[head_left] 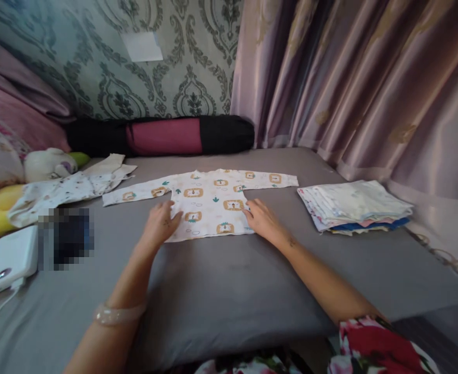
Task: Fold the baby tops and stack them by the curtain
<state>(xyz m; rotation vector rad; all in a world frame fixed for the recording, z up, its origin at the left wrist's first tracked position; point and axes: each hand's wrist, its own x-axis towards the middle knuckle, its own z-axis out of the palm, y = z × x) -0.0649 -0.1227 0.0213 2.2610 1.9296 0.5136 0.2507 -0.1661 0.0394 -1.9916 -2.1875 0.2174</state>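
Observation:
A small long-sleeved shirt (209,208), white with orange lion faces and green leaf prints, lies flat on the grey bed sheet (229,291). Both sleeves stretch out sideways. At its left side edge rests my left hand (162,221), with thumb and fingers apart and the thumb over the cloth. My right hand (263,221) touches the opposite side edge; its fingers are extended and slightly spread. Neither hand lifts the fabric. To the right sits a stack of folded clothes (355,205).
Another printed white garment (69,189) lies at the left beside a plush toy (50,163). Nearer are a white power bank (11,259) with a cable and a blurred dark object (71,236). A black and maroon bolster (162,136) runs along the wall; curtains (330,78) hang right.

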